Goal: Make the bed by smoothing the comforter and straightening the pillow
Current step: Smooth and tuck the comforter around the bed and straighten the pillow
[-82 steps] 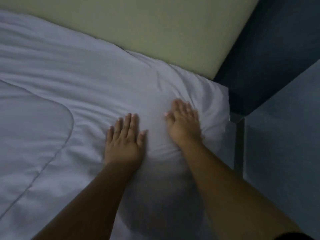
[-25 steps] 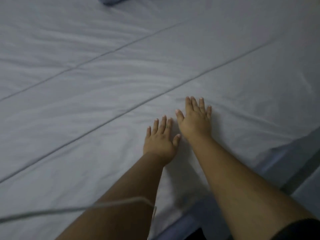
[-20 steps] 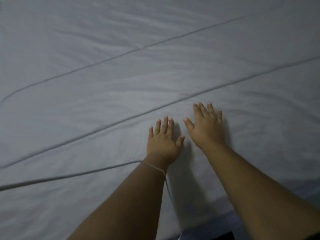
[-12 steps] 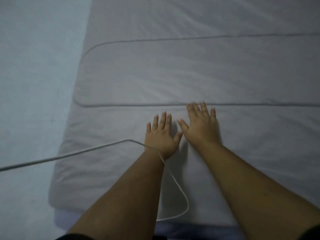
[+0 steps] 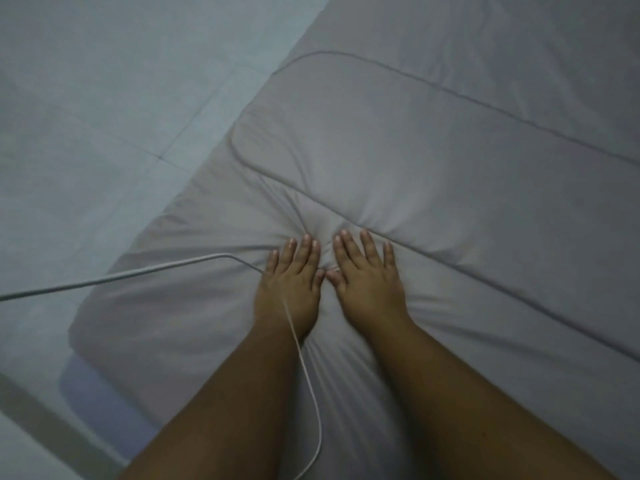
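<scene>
Left hand [image 5: 289,289]: flat, palm down on the comforter [image 5: 433,168], fingers [image 5: 304,251] straight and close together, gripping nothing. Sits just left of centre frame.

Right hand [image 5: 369,282]: the same, laid flat with palm down, fingers [image 5: 367,244] straight and a little spread, gripping nothing. The two thumbs touch or nearly touch between the hands; too close to tell which.

Both bare forearms run down to the bottom edge of the frame.

Comforter: pale grey, fills the right and centre of the frame, lying over the bed. Its corner points toward the lower left. Fabric bunches into fine creases that fan out from the fingertips of both hands. A stitched seam [image 5: 450,95] loops round in the upper middle and runs off toward the right edge; a second line of the same stitching passes just beyond the right fingertips and runs on to the lower right.

Thin white cable [image 5: 104,279]: enters at the left edge mid-height, crosses the comforter's corner to the left hand, bends, lies across the back of that hand and curves down beside the left forearm to the bottom edge.

Floor [image 5: 104,116]: pale tiles, upper left and left of frame.

A bluish layer of the bed [image 5: 90,386] shows under the comforter's corner, lower left.
</scene>
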`<state>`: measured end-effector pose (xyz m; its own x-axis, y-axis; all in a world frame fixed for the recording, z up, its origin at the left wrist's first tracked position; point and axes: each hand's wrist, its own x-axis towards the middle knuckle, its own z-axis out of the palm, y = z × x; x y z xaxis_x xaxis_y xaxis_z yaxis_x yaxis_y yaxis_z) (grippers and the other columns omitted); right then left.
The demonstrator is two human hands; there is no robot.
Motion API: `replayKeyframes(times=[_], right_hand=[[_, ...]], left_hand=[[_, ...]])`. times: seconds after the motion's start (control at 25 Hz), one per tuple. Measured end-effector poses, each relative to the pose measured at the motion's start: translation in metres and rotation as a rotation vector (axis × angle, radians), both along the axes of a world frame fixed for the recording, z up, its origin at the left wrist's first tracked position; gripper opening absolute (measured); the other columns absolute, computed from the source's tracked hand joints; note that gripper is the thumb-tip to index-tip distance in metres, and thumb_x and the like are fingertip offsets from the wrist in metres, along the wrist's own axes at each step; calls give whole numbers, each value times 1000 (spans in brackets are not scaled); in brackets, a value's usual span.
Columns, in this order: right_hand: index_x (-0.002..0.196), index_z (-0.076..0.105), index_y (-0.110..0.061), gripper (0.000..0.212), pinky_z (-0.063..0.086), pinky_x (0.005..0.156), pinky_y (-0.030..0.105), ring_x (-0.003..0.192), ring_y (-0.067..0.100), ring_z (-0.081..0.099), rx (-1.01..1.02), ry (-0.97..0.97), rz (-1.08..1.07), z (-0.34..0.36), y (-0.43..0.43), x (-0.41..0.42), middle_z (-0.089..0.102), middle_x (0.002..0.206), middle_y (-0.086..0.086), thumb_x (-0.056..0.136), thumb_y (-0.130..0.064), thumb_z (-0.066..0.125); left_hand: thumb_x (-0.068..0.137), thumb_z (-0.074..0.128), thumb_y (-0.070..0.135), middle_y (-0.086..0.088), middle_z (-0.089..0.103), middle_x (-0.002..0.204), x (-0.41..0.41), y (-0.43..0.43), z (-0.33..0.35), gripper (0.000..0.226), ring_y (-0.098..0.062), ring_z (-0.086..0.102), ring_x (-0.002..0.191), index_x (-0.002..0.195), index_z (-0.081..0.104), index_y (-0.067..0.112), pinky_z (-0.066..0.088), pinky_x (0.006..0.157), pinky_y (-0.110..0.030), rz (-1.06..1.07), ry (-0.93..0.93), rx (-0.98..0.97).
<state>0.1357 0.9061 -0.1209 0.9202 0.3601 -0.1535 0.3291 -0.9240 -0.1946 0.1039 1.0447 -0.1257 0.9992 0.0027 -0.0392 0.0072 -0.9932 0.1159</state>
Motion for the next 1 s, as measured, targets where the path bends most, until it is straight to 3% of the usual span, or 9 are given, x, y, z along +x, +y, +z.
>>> replayKeyframes(times=[0.16,0.32,0.48,0.56,0.68,0.72,0.8,0.92,1.0], right_hand=[[131,56,-12,52,15,109,45,131,33,45,38,-143,14,-8,8,-5,55,137,2,91,-39,35],[133,54,-10,52,16,110,45,131,33,45,45,-143,65,-4,34,-46,54,138,5,92,-37,35],[133,52,-6,54,18,110,46,132,34,44,65,-133,77,0,41,-71,51,140,10,92,-36,33],[138,45,-5,61,15,112,46,136,34,37,110,-142,45,9,43,-53,44,145,13,92,-41,30],[150,16,-12,78,-1,117,42,147,26,8,129,-36,141,24,80,-2,14,159,6,88,-59,18],[151,8,-16,81,-6,116,41,147,23,-1,100,-8,206,26,100,11,5,160,1,87,-64,17],[151,4,-26,76,-9,115,42,147,19,-8,18,8,320,22,137,23,-3,159,-7,90,-66,23],[147,23,-37,57,-3,115,45,147,23,8,-32,-76,395,6,161,18,18,157,-10,94,-57,19],[141,41,-34,55,7,114,45,141,29,28,7,-148,432,0,163,6,39,150,-6,92,-51,21]], left_hand=[[89,40,32,-5,67,122,-8,4,-6,43,-25,63,113,118,67,14,30,101,-35,20,-48,-88],[92,43,29,-4,66,123,-56,33,-6,39,-24,62,116,120,66,14,34,101,-34,43,-104,-109],[101,23,36,-5,59,133,-84,40,8,50,-25,56,123,127,60,14,30,107,-35,27,-35,-156],[99,21,42,-11,47,143,-77,67,17,58,-30,45,132,138,47,8,23,114,-37,213,-63,-129],[93,20,54,-17,16,157,-78,151,21,76,-32,16,145,149,12,3,10,118,-43,734,5,-102],[94,20,56,-17,14,158,-81,175,20,77,-32,14,145,150,10,5,10,118,-45,795,74,-96],[94,18,57,-17,27,154,-82,198,14,73,-34,25,141,148,23,8,19,115,-46,725,80,-87],[88,8,51,-13,43,146,-89,205,7,73,-33,39,135,141,42,13,28,111,-42,643,23,-130],[91,13,47,-13,49,142,-107,213,4,66,-35,45,130,137,48,15,33,109,-43,617,21,-134]])
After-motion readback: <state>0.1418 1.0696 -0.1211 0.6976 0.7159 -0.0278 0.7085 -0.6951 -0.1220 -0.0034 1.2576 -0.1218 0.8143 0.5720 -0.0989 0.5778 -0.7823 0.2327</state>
